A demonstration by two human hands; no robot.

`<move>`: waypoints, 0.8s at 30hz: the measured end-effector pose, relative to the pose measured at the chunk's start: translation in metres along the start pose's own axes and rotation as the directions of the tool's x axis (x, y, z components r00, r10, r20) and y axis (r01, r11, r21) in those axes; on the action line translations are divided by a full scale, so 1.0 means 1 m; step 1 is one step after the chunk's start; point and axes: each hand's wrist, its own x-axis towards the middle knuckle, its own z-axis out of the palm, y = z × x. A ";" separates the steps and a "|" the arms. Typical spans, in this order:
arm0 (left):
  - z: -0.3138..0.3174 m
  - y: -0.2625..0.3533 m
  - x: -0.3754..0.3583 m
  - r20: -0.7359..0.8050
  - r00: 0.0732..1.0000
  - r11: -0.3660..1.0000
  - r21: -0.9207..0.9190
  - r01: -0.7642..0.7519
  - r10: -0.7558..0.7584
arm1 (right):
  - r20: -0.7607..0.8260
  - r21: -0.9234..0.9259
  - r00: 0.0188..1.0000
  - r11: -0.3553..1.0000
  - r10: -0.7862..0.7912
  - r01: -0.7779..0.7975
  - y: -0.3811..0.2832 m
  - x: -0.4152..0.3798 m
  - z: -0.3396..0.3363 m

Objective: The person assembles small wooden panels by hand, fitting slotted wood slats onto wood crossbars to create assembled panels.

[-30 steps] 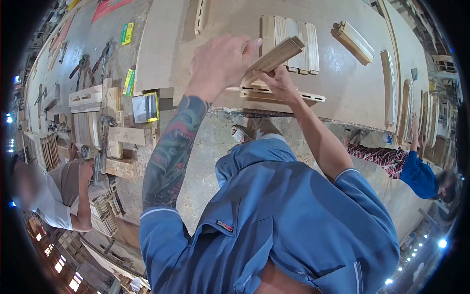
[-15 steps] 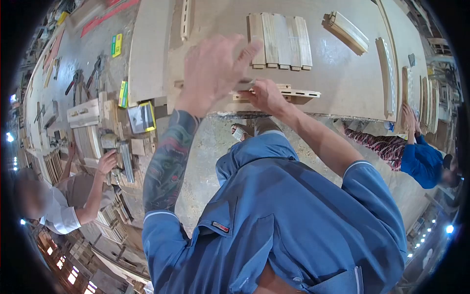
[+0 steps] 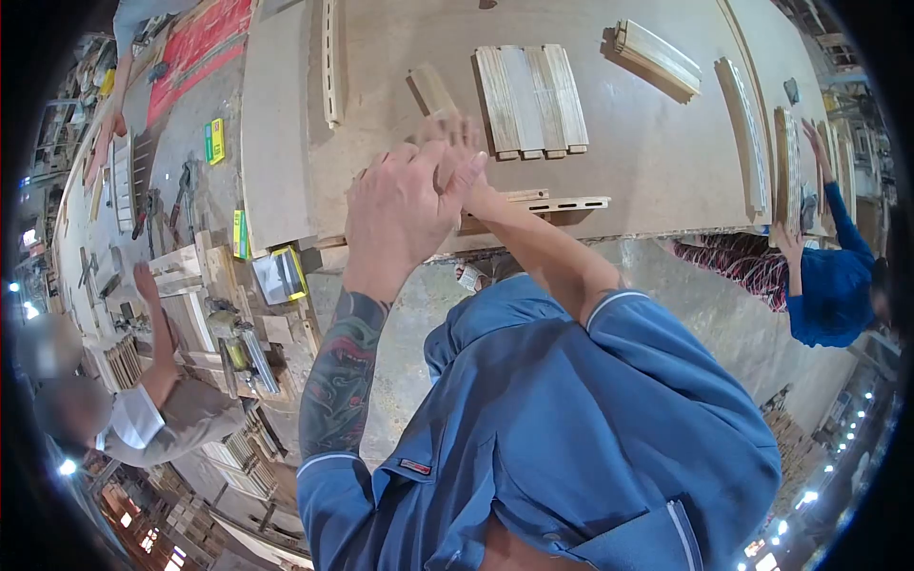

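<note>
My left hand point(image 3: 405, 200), at the end of the tattooed arm, is over the table's near edge with its fingers bent; what they hold, if anything, is hidden. Just behind it, partly covered and blurred, my right hand point(image 3: 455, 138) is closed on the near end of a short wooden slat point(image 3: 433, 90). Several pale slats point(image 3: 533, 100) lie side by side to the right of the hands. Below them, a slotted wooden strip point(image 3: 571, 204) lies along the table's near edge.
A slat bundle point(image 3: 659, 59) and a long strip point(image 3: 745, 138) lie right on the table point(image 3: 647, 171). Another slotted strip point(image 3: 330, 67) is at the left. A co-worker in blue point(image 3: 828, 295) is at the right; another person point(image 3: 143, 409) works at the left, beside tools point(image 3: 181, 195).
One slat is now apart from the side-by-side group, to its left. My right hand has moved up and left, behind my left hand, which has come lower. The view has shifted slightly.
</note>
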 end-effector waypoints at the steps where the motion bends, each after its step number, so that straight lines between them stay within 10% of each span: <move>1: 0.001 0.000 0.000 -0.011 1.000 1.000 -0.003 0.006 -0.006 | 0.006 0.082 0.978 0.975 0.206 -0.206 0.001 -0.002 -0.010; 8: 0.004 -0.005 -0.001 -0.021 0.999 0.999 -0.040 0.023 -0.024 | 0.318 0.210 0.780 0.762 0.539 -0.612 0.027 0.005 -0.059; 10: 0.008 -0.007 -0.002 -0.027 0.999 0.999 -0.044 0.029 -0.030 | 0.378 0.310 0.854 0.820 0.358 -0.481 0.049 -0.009 -0.073; 13: 0.005 -0.007 -0.001 -0.021 0.999 0.998 -0.051 0.034 -0.035 | 0.206 0.679 0.831 0.536 0.517 -0.502 0.029 -0.053 -0.139; 15: 0.006 -0.007 -0.002 0.005 1.000 0.998 -0.051 0.031 -0.031 | 0.278 0.877 0.940 0.348 0.196 -0.332 0.032 -0.078 -0.145; 24: 0.016 -0.015 0.001 -0.148 0.985 0.988 -0.110 -0.109 0.093 | 0.321 0.526 0.946 0.821 0.051 -0.222 0.034 -0.091 -0.133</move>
